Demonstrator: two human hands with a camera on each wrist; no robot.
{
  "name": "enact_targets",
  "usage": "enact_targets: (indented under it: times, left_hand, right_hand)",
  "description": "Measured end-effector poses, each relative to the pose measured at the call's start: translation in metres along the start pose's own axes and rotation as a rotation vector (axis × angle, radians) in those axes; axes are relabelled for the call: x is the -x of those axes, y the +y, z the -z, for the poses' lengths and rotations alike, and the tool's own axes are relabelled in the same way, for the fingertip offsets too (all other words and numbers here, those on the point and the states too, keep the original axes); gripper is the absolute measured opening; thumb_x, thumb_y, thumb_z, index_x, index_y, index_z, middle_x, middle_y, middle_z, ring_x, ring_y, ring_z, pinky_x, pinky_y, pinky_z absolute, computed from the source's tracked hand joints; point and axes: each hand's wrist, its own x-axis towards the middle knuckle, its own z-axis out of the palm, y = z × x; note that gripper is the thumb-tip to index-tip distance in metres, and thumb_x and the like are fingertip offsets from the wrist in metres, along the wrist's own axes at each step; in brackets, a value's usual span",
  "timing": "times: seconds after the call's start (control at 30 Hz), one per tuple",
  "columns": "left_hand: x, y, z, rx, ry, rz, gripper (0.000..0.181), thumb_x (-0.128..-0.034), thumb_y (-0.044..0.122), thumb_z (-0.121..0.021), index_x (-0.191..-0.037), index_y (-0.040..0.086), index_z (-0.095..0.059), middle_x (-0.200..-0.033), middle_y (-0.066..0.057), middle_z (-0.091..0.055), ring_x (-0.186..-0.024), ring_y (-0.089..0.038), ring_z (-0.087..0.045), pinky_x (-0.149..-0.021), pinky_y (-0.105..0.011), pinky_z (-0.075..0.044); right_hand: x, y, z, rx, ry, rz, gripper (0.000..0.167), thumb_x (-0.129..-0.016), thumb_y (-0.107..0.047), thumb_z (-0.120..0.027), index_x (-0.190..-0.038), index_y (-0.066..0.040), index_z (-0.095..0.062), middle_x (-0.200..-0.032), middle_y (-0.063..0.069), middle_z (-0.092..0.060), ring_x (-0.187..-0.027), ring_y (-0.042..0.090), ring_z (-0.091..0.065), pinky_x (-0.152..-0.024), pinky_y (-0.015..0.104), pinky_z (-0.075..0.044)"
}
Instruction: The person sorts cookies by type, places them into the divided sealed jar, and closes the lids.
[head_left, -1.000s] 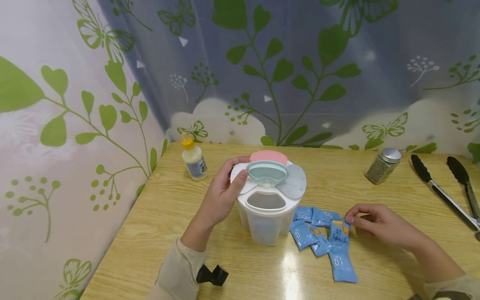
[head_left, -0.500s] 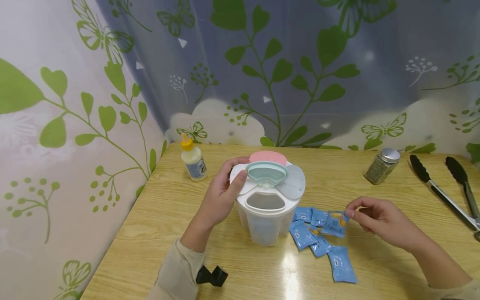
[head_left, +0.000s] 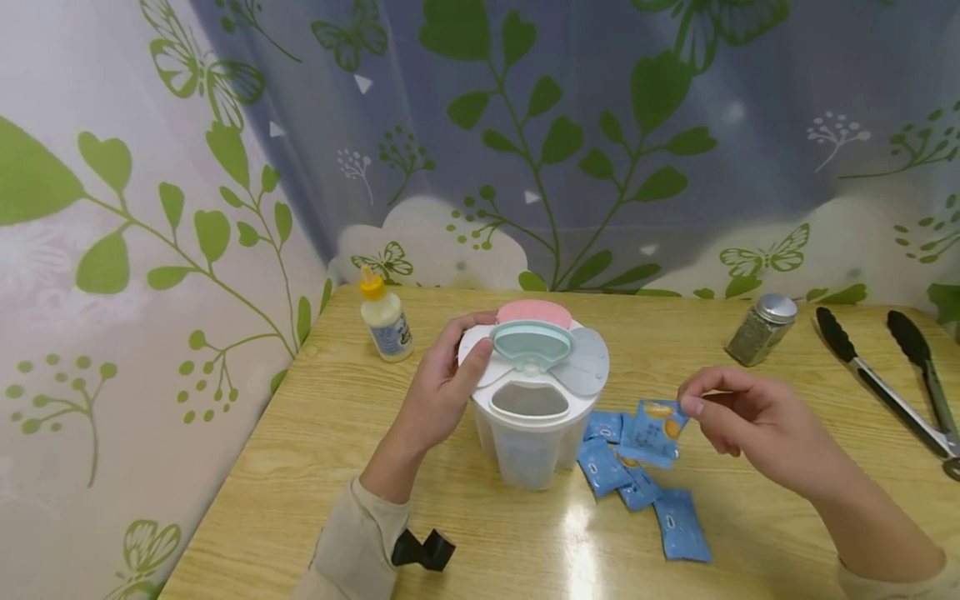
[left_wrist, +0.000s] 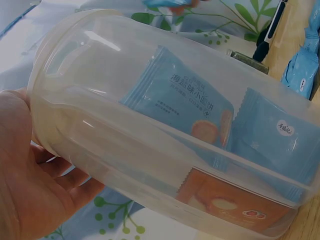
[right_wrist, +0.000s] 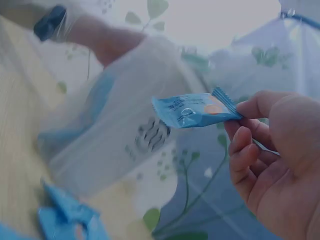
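- Head view: the left hand grips the upper side of a lidded container standing on the wooden table, thumb on top of the lid. A mint-green flap is raised and the opening nearest the person is uncovered. The right hand pinches one blue packet at an upper corner, right of the container and above the loose blue packets.
- The left wrist view shows two blue packets and an orange packet through the clear wall, inside the container. The left hand's fingers curl about its lid end. The plastic looks stiff and probably light; the lid rim seems a sound place to steady it.
- In the right wrist view, the held packet is off the table, its crimped end between thumb and forefinger, the other fingers bent below, apart from it. It is likely very light, with a slick, soft wrapper. The round biscuits printed on it suggest brittle contents, so the flat end seal looks a better hold than a squeeze across the middle.
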Motion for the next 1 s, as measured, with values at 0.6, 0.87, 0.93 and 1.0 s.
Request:
enact_targets:
  times: [0.6,0.87,0.93,1.0]
  left_hand:
    - [0.000,-0.001,0.001,-0.005,-0.005,-0.006,0.037,-0.1062,0.026,-0.048,-0.136,0.005,-0.049,-0.146,-0.010,-0.051,-0.131,-0.022,-0.052,-0.101,-0.025,-0.051]
    - [0.000,-0.001,0.002,0.008,-0.008,-0.016,0.035,-0.1061,0.023,-0.048,-0.136,0.004,-0.049,-0.145,-0.010,-0.051,-0.129,-0.023,-0.054,-0.099,-0.024,-0.051]
    - [0.000,-0.001,0.002,0.014,-0.010,-0.017,0.035,-0.1060,0.022,-0.048,-0.136,0.003,-0.049,-0.146,-0.010,-0.051,-0.130,-0.024,-0.053,-0.100,-0.024,-0.051]
    - [0.000,0.000,0.002,0.016,-0.011,-0.016,0.035,-0.1060,0.022,-0.048,-0.135,0.003,-0.049,-0.146,-0.011,-0.051,-0.131,-0.025,-0.053,-0.100,-0.024,-0.051]
  right_hand:
    - [-0.059,-0.078,-0.045,-0.044,0.141,-0.014,0.008,-0.098,-0.001,-0.059,-0.098,-0.006,-0.066,-0.059,0.002,-0.048,-0.049,0.017,-0.040,-0.042,0.033,-0.032]
    - [-0.076,-0.090,-0.068,0.068,0.175,0.009,0.005,-0.096,-0.006,-0.065,-0.096,-0.009,-0.069,-0.071,0.003,-0.065,-0.048,0.014,-0.047,-0.043,0.028,-0.040]
    - [-0.077,-0.090,-0.070,0.103,0.158,-0.004,0.004,-0.096,-0.008,-0.066,-0.096,-0.011,-0.070,-0.071,0.003,-0.067,-0.047,0.012,-0.046,-0.043,0.026,-0.041]
    - [-0.076,-0.088,-0.072,0.126,0.138,-0.010,0.004,-0.095,-0.009,-0.067,-0.095,-0.012,-0.070,-0.064,0.002,-0.062,-0.046,0.011,-0.043,-0.042,0.026,-0.039]
